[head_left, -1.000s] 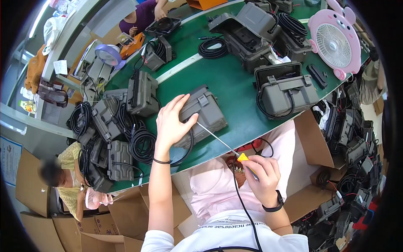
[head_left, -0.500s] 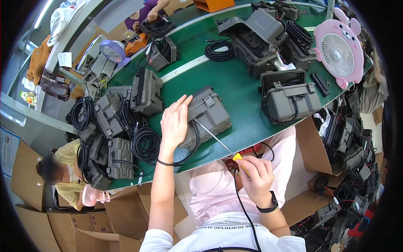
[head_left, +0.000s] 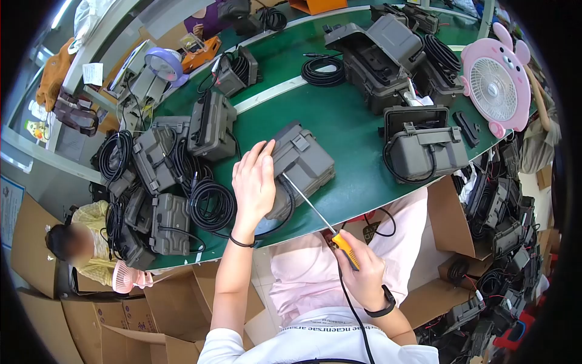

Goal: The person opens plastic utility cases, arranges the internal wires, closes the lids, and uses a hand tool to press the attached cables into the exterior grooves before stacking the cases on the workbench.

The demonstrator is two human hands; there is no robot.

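Note:
In front of me a grey plastic box (head_left: 310, 159) lies on the green tabletop, latch on its upper side and a black cable (head_left: 290, 205) curving from its near side. My left hand (head_left: 253, 185) lies flat along the box's left end, fingers stretched out. My right hand (head_left: 362, 276) is wrapped round the yellow-and-black handle of a long screwdriver (head_left: 347, 250). Its thin shaft points up and left, and its tip meets the box near the cable's base. Whether the tip sits on a screw is too small to tell.
Grey boxes with coiled black cables (head_left: 212, 205) crowd the left. An open grey box (head_left: 426, 148), a larger open case (head_left: 379, 64) and a pink fan (head_left: 494, 82) stand at right. Cardboard boxes (head_left: 176, 303) lie below left. A person (head_left: 85, 246) sits at left; another (head_left: 206, 23) is across.
My right hand has shifted its grip on the screwdriver, showing more of the handle. The tip stays at the box. Across the table, the other person's dark part has moved; the whole view shifted slightly.

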